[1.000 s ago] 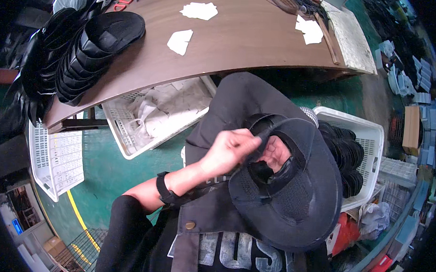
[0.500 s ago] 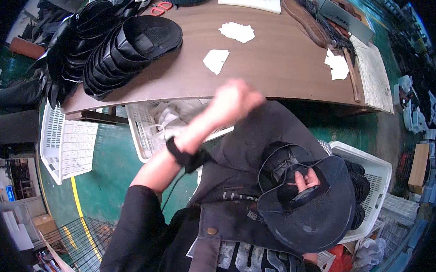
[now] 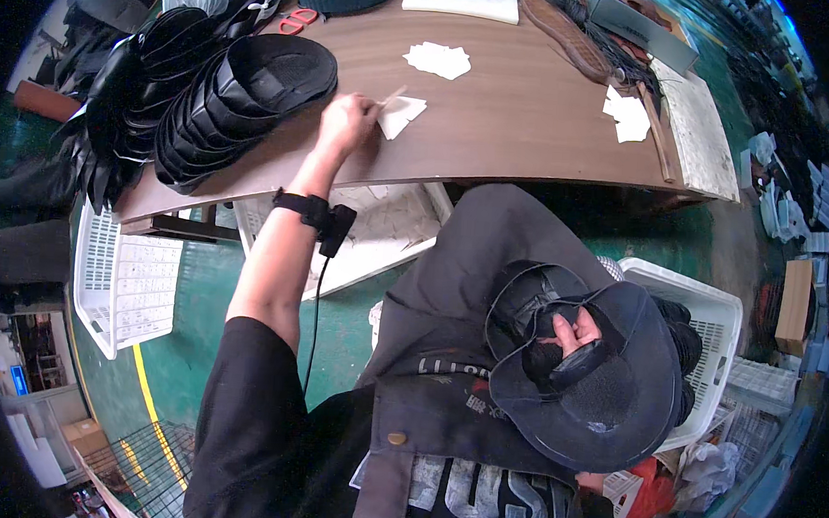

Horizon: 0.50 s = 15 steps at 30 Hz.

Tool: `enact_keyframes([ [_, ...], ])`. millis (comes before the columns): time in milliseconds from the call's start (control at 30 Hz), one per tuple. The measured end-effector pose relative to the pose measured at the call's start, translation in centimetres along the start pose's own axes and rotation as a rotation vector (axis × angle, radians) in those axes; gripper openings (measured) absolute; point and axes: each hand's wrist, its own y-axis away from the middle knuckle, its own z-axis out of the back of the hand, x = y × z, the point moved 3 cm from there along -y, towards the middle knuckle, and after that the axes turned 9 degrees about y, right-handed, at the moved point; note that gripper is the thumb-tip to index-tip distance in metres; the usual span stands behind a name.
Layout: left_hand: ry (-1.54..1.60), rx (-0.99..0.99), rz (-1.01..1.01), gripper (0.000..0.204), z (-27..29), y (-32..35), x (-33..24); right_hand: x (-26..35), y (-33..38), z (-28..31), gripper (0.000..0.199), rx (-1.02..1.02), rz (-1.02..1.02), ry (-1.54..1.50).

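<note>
I see left hand [image 3: 345, 121] grip pinching a thin stick over white paper pieces [image 3: 401, 116] at 12 o'clock on the worktop [image 3: 497, 123] | right hand [image 3: 575, 331] grip clenched on black hat [image 3: 596, 381] at 4 o'clock | stacked hats [image 3: 226, 99] at 10 o'clock

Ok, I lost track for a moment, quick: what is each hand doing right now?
Left hand: closed, fingers pinching a white paper piece on the brown table.
Right hand: closed, gripping the black hat from inside.
</note>
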Motion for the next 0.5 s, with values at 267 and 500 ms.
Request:
enact_keyframes([
  [267,0.649,0.539,0.341,0.013,2.2,6.1,-14.3,2.8,0.7,-0.9,0.017,-0.073,-0.067,0.163],
  [500,0.957,0.952,0.088,0.015,0.3,15.1,-26.9,-1.0,-0.5,-0.1,0.017,-0.017,-0.028,0.018],
])
